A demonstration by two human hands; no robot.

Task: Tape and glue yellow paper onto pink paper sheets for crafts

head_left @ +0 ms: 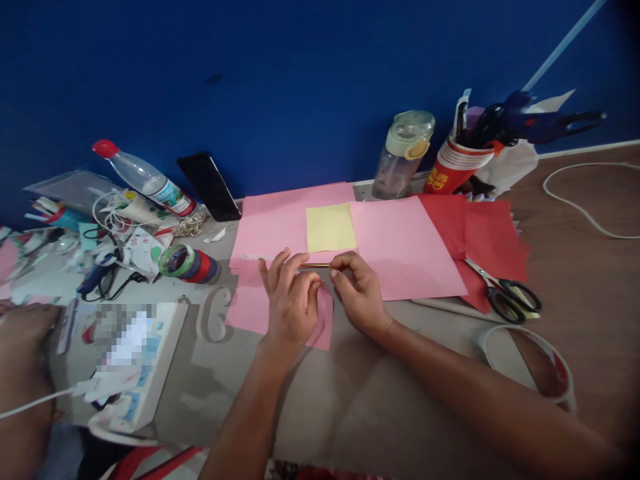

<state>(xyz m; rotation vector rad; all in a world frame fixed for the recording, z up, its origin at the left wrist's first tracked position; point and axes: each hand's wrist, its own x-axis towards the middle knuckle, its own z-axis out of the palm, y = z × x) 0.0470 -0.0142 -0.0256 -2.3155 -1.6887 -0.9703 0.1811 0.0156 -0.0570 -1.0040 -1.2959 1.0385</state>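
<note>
Grey tabletop, crowded with craft things around the pink sheets.
Red paper lies touching the pink sheets on their right; scissors rest off their near right corner; a tape roll sits further to the near right, apart from them; behind the pink sheets stand a clear bottle and a red cup of tools; a black phone leans just behind their left corner; left of them lie stacked coloured rings, a tipped water bottle and a blue glue gun.

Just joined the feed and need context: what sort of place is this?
Probably a paper-craft worktable: flat pink paper sheets lie spread out, black-handled metal scissors rest beside them, and stacked coloured tape rolls sit among clutter at the left.
</note>
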